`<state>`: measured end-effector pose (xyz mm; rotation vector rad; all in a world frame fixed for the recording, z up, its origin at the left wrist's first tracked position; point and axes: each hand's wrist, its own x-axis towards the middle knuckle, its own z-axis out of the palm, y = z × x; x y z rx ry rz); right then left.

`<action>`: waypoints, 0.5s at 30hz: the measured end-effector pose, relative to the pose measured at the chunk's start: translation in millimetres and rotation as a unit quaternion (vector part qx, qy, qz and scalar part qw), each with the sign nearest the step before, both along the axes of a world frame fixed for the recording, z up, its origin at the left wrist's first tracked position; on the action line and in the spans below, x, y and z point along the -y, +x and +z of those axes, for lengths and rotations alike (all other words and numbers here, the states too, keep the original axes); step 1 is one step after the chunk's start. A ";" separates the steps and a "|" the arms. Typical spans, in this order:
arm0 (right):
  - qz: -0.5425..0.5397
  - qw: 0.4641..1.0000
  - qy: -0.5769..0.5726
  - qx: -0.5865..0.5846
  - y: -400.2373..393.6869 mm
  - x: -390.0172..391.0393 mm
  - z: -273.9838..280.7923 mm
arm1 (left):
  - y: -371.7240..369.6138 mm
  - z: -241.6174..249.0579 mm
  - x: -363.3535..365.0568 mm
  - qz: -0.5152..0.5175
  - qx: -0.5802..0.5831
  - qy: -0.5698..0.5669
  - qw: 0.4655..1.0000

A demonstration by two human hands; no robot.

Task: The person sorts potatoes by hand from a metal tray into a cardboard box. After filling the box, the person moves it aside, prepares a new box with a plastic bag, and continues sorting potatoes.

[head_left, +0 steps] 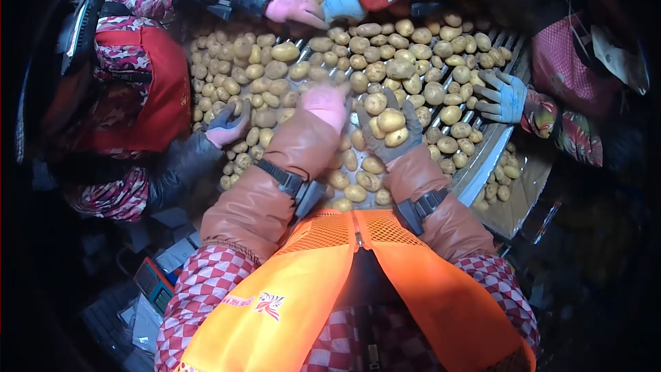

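Observation:
Potatoes (pixel 265 86) cover a metal roller table in front of me. My left hand (pixel 325 105), in a pink glove, reaches over them near the middle; its fingers are smeared by motion. To its right, my right hand (pixel 396 139) wears a dark grey glove and cradles several potatoes (pixel 391 120) against palm and fingers. Loose potatoes (pixel 354 193) lie between my forearms, close to my orange vest (pixel 282 303).
At left, a co-worker's gloved hands (pixel 227 127) work among the potatoes. Another person's blue glove (pixel 502 96) rests at the right edge, beside the metal rail (pixel 475 172). More potatoes lie in a cardboard-lined chute (pixel 506 182). Pink and blue gloves (pixel 344 5) meet at the far side.

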<state>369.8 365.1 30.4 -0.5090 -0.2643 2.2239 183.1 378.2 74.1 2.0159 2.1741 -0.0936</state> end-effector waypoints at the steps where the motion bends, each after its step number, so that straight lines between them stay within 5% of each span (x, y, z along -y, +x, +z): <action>1: 0.000 1.000 0.004 0.003 1.4 -0.5 1.0 | -2.0 -11.2 -7.7 -0.004 -0.031 -0.049 0.998; 10: 0.019 0.992 0.083 0.094 8.5 -1.0 7.8 | -7.0 4.1 -27.3 -0.090 -0.008 -0.142 0.986; 14: 0.093 0.871 0.314 0.367 6.4 3.0 27.3 | -4.7 -1.4 -29.2 -0.078 -0.006 -0.169 0.983; 15: 0.070 0.935 0.230 0.259 7.6 3.0 23.6 | 2.1 13.6 -28.5 -0.072 -0.025 -0.172 0.982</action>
